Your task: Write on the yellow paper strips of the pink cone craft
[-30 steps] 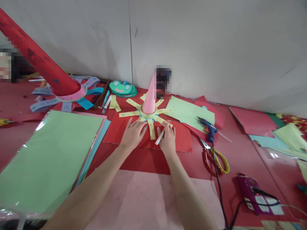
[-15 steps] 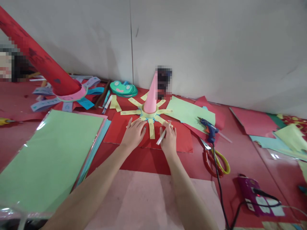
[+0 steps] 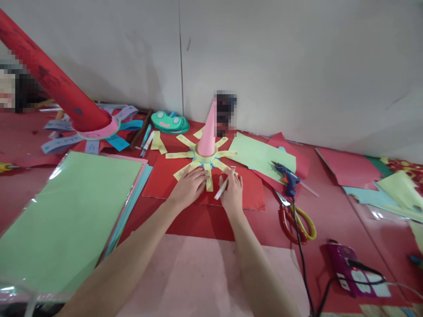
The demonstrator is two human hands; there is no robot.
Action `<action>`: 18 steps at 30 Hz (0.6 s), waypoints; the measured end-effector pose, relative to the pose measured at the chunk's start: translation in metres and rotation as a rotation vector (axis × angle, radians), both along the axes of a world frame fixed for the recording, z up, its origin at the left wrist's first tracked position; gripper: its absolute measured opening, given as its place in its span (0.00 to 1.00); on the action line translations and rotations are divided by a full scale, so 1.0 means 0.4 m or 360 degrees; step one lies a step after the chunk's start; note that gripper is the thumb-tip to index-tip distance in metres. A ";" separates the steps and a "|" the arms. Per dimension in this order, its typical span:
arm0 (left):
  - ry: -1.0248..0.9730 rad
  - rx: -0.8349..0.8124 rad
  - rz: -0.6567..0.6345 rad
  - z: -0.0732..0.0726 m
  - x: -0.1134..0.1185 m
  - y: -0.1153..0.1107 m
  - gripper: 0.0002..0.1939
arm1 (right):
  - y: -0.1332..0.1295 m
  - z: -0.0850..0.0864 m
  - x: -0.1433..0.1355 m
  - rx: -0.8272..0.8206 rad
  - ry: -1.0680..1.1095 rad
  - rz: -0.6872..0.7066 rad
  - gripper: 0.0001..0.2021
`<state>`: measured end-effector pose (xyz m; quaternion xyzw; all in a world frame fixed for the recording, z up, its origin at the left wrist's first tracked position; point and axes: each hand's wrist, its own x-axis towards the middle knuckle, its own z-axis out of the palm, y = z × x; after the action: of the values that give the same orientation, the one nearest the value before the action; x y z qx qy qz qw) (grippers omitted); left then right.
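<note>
A pink paper cone (image 3: 207,138) stands upright in a pale yellow paper ring (image 3: 205,158), from which several yellow strips spread outward. Beneath them lies a red sheet (image 3: 251,189). My left hand (image 3: 189,187) rests over the front-left strips, its fingers apart and reaching the front strip (image 3: 209,182); it grips nothing. Pinched in my right hand (image 3: 232,191) is a white pen (image 3: 220,190), with the fingertips by the front-right strip.
On the left are green sheets (image 3: 72,211) and a red tube (image 3: 56,79) in a pink ring. Green frog cutouts (image 3: 169,122) lie behind. To the right are a glue gun (image 3: 289,178), scissors (image 3: 292,224) and a purple box (image 3: 346,268) with cables.
My left hand has shifted slightly right, its fingers now reaching the front strip. My right hand stays nearly in place with the pen.
</note>
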<state>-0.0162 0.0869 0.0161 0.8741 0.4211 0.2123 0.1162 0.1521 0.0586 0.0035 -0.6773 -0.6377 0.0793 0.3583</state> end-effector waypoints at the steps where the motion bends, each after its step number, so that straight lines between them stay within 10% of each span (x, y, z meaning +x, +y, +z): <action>1: -0.0019 0.0013 0.0010 0.001 -0.001 0.001 0.15 | 0.000 0.000 0.000 -0.0003 0.0001 -0.0002 0.12; 18: -0.0164 -0.0093 -0.0210 0.020 0.008 -0.012 0.12 | -0.001 -0.003 0.001 0.0003 -0.0007 0.0000 0.13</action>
<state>-0.0131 0.0820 0.0241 0.8842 0.3620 0.2364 0.1768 0.1525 0.0583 0.0023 -0.6771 -0.6387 0.0773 0.3574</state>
